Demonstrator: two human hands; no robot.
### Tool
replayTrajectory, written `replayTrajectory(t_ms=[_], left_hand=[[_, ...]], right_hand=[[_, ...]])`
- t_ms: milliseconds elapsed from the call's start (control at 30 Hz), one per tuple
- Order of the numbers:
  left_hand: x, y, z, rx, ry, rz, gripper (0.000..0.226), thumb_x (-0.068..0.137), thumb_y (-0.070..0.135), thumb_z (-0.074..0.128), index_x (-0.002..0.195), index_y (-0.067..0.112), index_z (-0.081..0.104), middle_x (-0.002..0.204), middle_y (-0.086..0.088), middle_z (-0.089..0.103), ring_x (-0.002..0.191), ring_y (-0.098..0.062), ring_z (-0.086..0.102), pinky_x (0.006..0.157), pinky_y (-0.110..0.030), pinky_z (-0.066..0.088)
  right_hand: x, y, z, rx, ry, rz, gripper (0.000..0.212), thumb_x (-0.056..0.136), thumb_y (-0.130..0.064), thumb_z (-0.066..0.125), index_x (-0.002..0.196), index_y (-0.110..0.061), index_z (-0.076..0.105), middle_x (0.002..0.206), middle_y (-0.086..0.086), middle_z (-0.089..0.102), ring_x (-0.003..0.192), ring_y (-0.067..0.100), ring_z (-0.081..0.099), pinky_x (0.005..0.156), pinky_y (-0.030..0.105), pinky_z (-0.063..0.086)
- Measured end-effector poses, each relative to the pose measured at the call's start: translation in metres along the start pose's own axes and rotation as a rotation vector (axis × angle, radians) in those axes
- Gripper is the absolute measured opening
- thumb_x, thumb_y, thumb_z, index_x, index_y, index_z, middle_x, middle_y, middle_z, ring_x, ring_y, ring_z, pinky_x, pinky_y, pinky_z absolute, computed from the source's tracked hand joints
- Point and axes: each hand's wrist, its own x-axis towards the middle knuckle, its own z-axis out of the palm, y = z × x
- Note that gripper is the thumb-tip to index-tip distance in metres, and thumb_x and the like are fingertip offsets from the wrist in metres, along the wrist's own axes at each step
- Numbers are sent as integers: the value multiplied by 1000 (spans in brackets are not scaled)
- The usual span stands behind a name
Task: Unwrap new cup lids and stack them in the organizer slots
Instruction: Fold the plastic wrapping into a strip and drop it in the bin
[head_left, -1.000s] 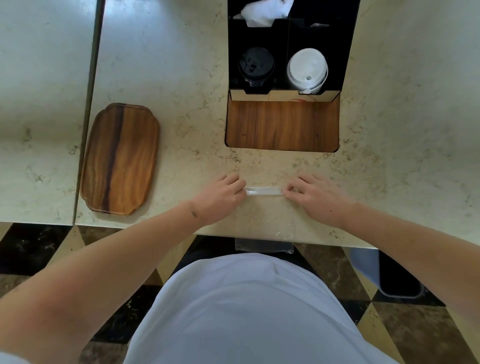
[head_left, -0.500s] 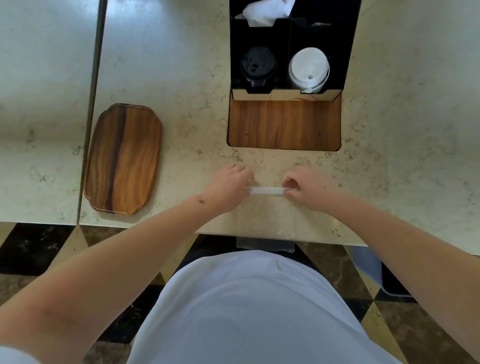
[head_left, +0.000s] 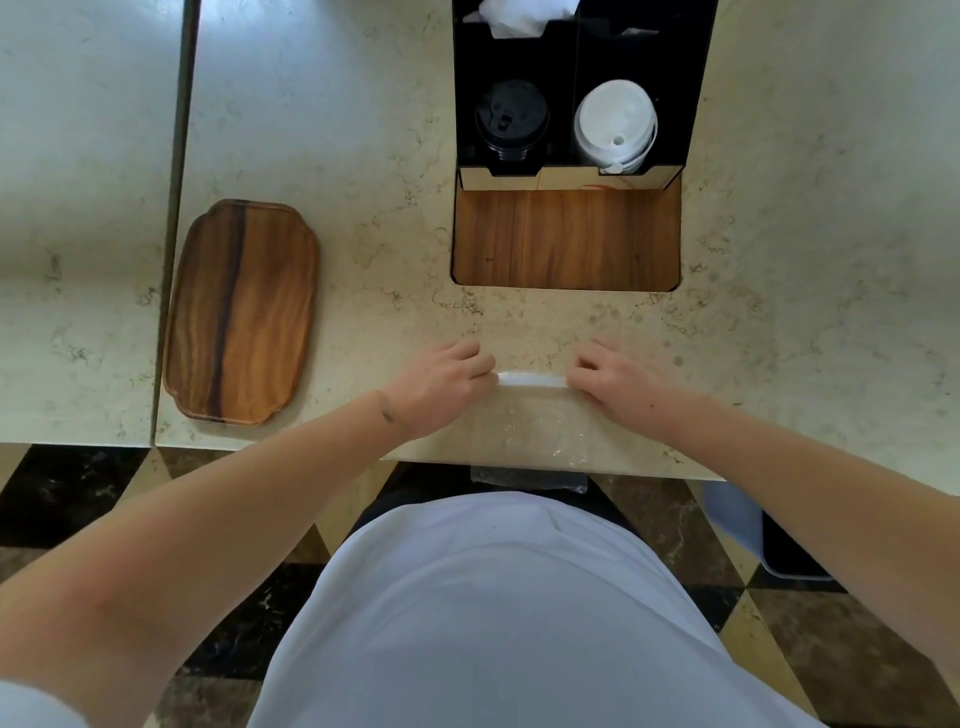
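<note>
Wooden tray (head_left: 241, 312) lies flat at the left of the marble counter (head_left: 363, 156), well apart from both hands. Left hand (head_left: 441, 387) rests knuckles-up near the counter's front edge, forearm angled in from the lower left, fingers curled and pinching the left end of a clear plastic wrapper (head_left: 530, 426). Wrapper's rolled white edge (head_left: 531, 380) spans the gap between the hands; its flat remainder lies on the counter and overhangs the front edge. Right hand (head_left: 621, 382) mirrors the left, fingers curled and gripping the right end of the rolled edge, forearm entering from the lower right. Black organizer (head_left: 696, 78) stands at the counter's far side above a wooden panel (head_left: 566, 239); its left slot holds black lids (head_left: 511, 117), its right slot white lids (head_left: 615, 122).
</note>
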Motion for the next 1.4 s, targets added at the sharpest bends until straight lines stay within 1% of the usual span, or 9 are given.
replayTrajectory(t_ms=[100, 233, 433, 600, 800, 933, 1067, 1233, 1400], left_hand=[[-14, 2, 4, 50, 35, 35, 29, 82, -1, 66, 109, 5, 71, 95, -6, 65, 78, -23, 55, 67, -34, 50], [-24, 5, 5, 51, -13, -24, 38, 96, 23, 60, 130, 6, 62, 101, -8, 63, 84, -26, 56, 68, -39, 53], [1, 17, 1, -175, 57, -305, 18, 96, 23, 63, 91, 10, 74, 95, -7, 62, 85, -24, 55, 65, -28, 42], [19, 19, 1, -292, 52, -408, 12, 94, 13, 63, 106, 10, 66, 102, -5, 66, 96, -25, 57, 74, -30, 44], [17, 8, 1, -76, 11, -131, 9, 89, 0, 63, 91, 7, 68, 88, -7, 64, 81, -25, 55, 71, -37, 50], [12, 7, 7, 53, 76, -67, 14, 83, -5, 63, 83, 8, 67, 83, -6, 61, 77, -25, 52, 70, -33, 44], [6, 6, 12, 59, 65, -61, 9, 90, 10, 60, 90, 9, 68, 90, -6, 61, 82, -25, 53, 73, -35, 44], [5, 9, 2, -93, 37, -208, 22, 98, 24, 57, 91, 11, 73, 93, -8, 62, 83, -26, 54, 72, -41, 50], [27, 8, -8, -300, -57, -422, 11, 95, 23, 63, 101, 13, 64, 99, -4, 64, 92, -22, 53, 76, -37, 49]], right_hand=[[-11, -4, 9, -25, 55, 7, 18, 79, 10, 67, 93, -2, 69, 89, 13, 59, 77, 24, 50, 60, 33, 44], [-32, -8, 15, 31, 38, 80, 39, 96, -26, 49, 129, -10, 63, 112, 9, 56, 94, 23, 49, 77, 33, 48], [-10, -12, 7, 158, 95, 239, 12, 93, -26, 65, 93, -17, 73, 97, 0, 62, 87, 14, 50, 74, 28, 46], [13, -5, 5, 297, -64, 357, 17, 95, -26, 64, 110, -18, 63, 97, -7, 56, 90, 12, 51, 77, 23, 36], [13, 2, -3, 127, -48, 131, 7, 91, -9, 62, 84, -12, 62, 85, 1, 58, 78, 16, 48, 70, 23, 30], [13, -3, -4, -8, 57, 23, 14, 84, 5, 67, 77, -6, 62, 78, 9, 60, 70, 25, 52, 61, 32, 43], [2, -5, 3, -22, 67, -3, 4, 88, -8, 65, 85, -6, 67, 88, 9, 62, 78, 23, 52, 65, 33, 47], [-17, -9, 10, 127, 92, 178, 20, 96, -27, 60, 97, -14, 75, 102, 4, 61, 84, 19, 54, 69, 28, 48], [1, -6, 2, 320, -7, 450, 5, 90, -23, 69, 89, -22, 65, 86, -12, 53, 83, 15, 56, 66, 18, 37]])
